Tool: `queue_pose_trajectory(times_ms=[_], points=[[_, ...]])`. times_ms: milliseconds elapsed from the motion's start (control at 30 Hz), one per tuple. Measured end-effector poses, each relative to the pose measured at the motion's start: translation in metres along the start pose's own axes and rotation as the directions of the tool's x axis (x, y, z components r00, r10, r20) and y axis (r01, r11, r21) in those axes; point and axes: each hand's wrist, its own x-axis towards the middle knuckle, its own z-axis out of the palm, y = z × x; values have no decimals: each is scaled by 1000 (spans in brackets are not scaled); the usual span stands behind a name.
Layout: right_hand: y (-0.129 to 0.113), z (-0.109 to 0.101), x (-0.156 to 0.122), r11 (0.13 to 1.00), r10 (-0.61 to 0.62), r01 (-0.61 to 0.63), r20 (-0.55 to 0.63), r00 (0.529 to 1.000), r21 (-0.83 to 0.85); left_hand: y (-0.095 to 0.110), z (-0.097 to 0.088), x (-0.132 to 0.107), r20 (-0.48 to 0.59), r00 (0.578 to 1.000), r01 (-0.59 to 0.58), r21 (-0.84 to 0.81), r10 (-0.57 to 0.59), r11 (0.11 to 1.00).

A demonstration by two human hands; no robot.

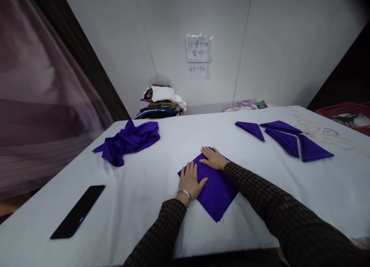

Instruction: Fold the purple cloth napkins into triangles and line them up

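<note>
We see the left hand (191,180) and the right hand (212,158) lying flat, fingers stretched, near each other on the purple cloth (218,192); it lies mid-bench (144,182); crumpled cloths (130,140) lie left; folded triangles (286,140) right.

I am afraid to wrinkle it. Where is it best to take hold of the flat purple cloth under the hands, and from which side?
Probably its near corner, pinched from the person's side. The flat purple cloth lies as a diamond, so that corner points at the person and is free; the left hand and right hand press flat on its left and far corners.
</note>
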Motion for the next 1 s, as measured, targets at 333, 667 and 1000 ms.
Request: queue_pose_trajectory(times_ms=[333, 667, 1000], points=[[13, -2, 8, 994, 109, -109, -19, 994, 19, -2, -1, 0, 11, 1000, 2, 12, -2, 1000], [11, -3, 9, 995, 95, -94, -25, 995, 36, 15, -62, 45, 211, 977, -16, 165, -20, 986], [10, -6, 6, 998, 59, -58, -61, 996, 22, 27, -15, 90, 23, 1000, -16, -23, 17, 1000]])
